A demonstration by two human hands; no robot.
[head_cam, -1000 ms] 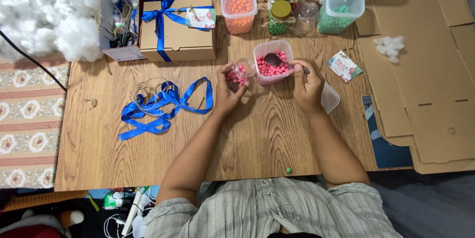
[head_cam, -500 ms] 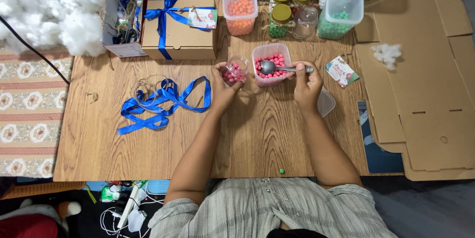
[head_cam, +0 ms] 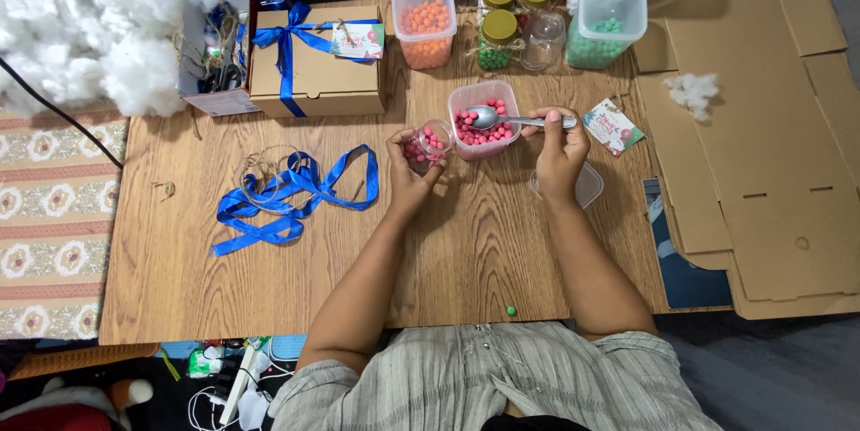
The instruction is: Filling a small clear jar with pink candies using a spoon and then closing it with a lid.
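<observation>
The wooden table spreads out under me, with flattened cardboard off its right side and a heap of white stuffing at the far left corner. Near that stuffing sits a brown gift box, already closed and tied with a blue bow, so one package looks finished to me. A loose blue ribbon lies curled on the table, not yet used on anything. Along the far edge stand gold-lidded jars and tubs of orange beads and green beads; at least one jar holds green beads, and what the others hold I cannot make out. In front of me is the open tub of pink beads, well stocked. My right hand is closed around the handle of a spoon, whose bowl hangs over that tub and looks empty. My left hand grips a small clear jar, tilted just beside the tub; it has pink beads in its bottom but I judge it well short of full, so more scoops are left, plus a lid. A clear lid lies partly under my right wrist, a printed gift tag rests near it, and one stray green bead sits at the table's near edge.
</observation>
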